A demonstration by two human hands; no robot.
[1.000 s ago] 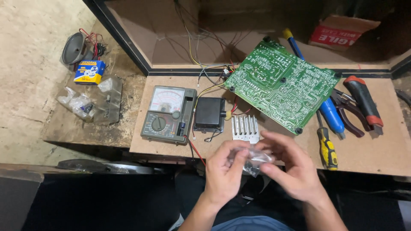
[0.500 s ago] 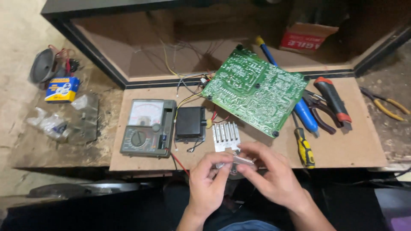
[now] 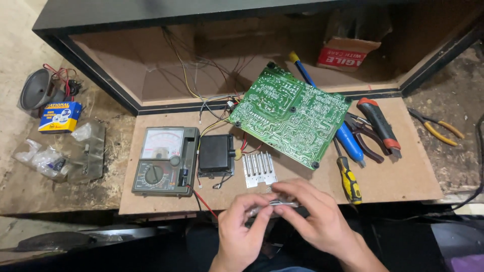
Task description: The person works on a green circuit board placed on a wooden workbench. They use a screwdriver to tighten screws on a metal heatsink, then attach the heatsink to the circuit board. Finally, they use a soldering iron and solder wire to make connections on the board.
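**Both hands pinch a small clear packet at the front edge of the tabletop**

Head view: the left hand (image 3: 241,229) and the right hand (image 3: 315,221) meet at the near edge of the brown tabletop (image 3: 403,176). Between their fingertips they hold a small clear plastic packet (image 3: 275,204); each grip is narrow, closed on the packet from its own side. What the packet contains is too small to tell.

Just beyond the hands lies a ribbed silver heat sink (image 3: 258,168), flat on the tabletop. Left of it sits a black box-shaped component (image 3: 216,155) with thin wires running off it. Further left lies an analogue multimeter (image 3: 164,161) with a pale dial face and a round selector knob, a red lead trailing from its near corner toward the hands.

A green circuit board (image 3: 290,115) rests tilted, solder side up, behind the heat sink. To the right of the board lie a blue-handled screwdriver (image 3: 348,141), a yellow-and-black screwdriver (image 3: 349,180), and red-and-black pliers (image 3: 378,123). Yellow-handled pliers (image 3: 436,127) lie well apart on the far right.

Far left, off the board surface, sit a small blue and yellow box (image 3: 59,116), a grey speaker cone (image 3: 38,89) and some clear plastic bags (image 3: 43,157).
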